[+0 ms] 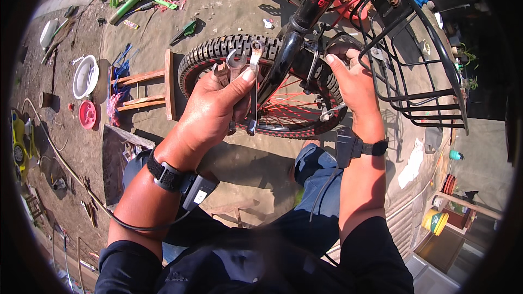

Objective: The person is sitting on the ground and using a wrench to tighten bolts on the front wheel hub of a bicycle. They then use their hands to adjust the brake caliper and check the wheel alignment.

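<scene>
My left hand (210,103) is closed round several silver wrenches (254,79), whose heads stick up past the thumb. They are in front of a bicycle wheel with a knobby black tire (218,50) and red spokes. A black fork (280,65) straddles this wheel. To the right, my right hand (357,81) has its fingers curled beside the brake arm (312,61), with the thumb toward the wheel. Its fingertips are partly hidden, so what they grip cannot be made out. A silver metal piece (332,112) shows at the wheel's lower right side.
A black wire basket (417,106) hangs close to the right of my right hand. A wooden stool (170,84) lies left of the wheel, with a white basin (86,77) and a pink bowl (87,114) beyond. Green-handled shears (188,28) rest on the ground.
</scene>
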### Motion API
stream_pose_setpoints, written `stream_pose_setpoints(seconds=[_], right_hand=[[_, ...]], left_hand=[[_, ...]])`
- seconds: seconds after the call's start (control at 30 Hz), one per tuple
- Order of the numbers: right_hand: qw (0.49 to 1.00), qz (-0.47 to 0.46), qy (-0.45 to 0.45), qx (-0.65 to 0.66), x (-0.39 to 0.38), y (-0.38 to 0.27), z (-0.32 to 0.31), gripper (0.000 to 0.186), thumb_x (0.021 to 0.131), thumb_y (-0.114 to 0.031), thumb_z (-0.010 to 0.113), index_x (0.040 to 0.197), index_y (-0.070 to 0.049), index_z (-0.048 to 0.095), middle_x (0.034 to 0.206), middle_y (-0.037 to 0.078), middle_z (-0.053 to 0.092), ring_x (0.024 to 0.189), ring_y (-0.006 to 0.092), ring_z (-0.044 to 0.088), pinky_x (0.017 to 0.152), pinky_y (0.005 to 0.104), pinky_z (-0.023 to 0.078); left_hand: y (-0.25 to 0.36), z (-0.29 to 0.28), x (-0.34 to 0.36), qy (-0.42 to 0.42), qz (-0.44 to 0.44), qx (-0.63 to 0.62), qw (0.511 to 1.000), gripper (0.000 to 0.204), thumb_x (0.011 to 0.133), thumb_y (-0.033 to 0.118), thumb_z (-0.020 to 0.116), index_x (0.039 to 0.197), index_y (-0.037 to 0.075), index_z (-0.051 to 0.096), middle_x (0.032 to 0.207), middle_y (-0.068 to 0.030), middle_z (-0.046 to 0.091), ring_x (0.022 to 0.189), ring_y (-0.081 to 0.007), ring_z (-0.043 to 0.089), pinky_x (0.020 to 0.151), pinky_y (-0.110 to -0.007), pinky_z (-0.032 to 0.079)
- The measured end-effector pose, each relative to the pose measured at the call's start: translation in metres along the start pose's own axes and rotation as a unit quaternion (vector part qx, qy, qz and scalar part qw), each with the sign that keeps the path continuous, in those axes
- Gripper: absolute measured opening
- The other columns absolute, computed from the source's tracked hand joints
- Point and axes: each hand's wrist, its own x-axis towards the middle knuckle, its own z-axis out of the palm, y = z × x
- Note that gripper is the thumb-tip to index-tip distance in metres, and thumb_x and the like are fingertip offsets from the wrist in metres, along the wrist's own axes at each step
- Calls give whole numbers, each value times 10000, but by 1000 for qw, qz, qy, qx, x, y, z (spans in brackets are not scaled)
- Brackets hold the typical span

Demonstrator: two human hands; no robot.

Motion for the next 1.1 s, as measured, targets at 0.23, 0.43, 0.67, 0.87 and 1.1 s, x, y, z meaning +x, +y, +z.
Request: stream_pose_setpoints(seconds=[0.23, 0.43, 0.67, 0.87, 1.1], right_hand=[[986, 123, -89, -63, 1, -42, -8, 368, 991, -352, 640, 976, 14, 669, 847, 22, 627, 818, 110, 540, 783, 269, 444], [991, 108, -71, 37, -2, -32, -2, 289, 998, -299, 642, 1023, -13, 669, 864, -25, 622, 819, 79, 519, 773, 255, 435], [994, 76, -57, 52, 0, -17, 3, 250, 980, -226, 665, 1087, 0, 660, 995, 24, 658, 928, 101, 561, 874, 271, 448], [994, 62, -52, 77, -2, -24, 1, 231, 971, -172, 660, 1118, 5, 648, 1038, 43, 665, 972, 124, 579, 914, 286, 448], [988, 66, -81, 117, 0, -27, -2, 230, 971, -171, 665, 1120, 3, 646, 1067, 54, 664, 1006, 138, 583, 940, 296, 441]], left_hand=[[0, 1, -2, 2, 2, -12, 1000, 210, 1024, 295, 608, 946, 101, 620, 668, 54, 484, 549, -51, 422, 485, -229, 325], [-2, 1, -3, 9, 4, -4, 1000, 212, 1015, 301, 622, 960, 97, 617, 676, 55, 495, 551, -47, 424, 482, -226, 329], [0, 3, -4, 6, -10, -12, 1000, 165, 1022, 247, 608, 958, 95, 590, 672, 40, 490, 549, -67, 413, 509, -235, 329], [0, 4, -5, 14, -4, -14, 1000, 159, 1023, 241, 606, 960, 96, 590, 676, 40, 489, 552, -67, 415, 510, -234, 329], [-2, 0, -4, 10, -6, -5, 1000, 193, 1019, 292, 616, 948, 112, 614, 666, 56, 485, 550, -52, 417, 493, -226, 326]])
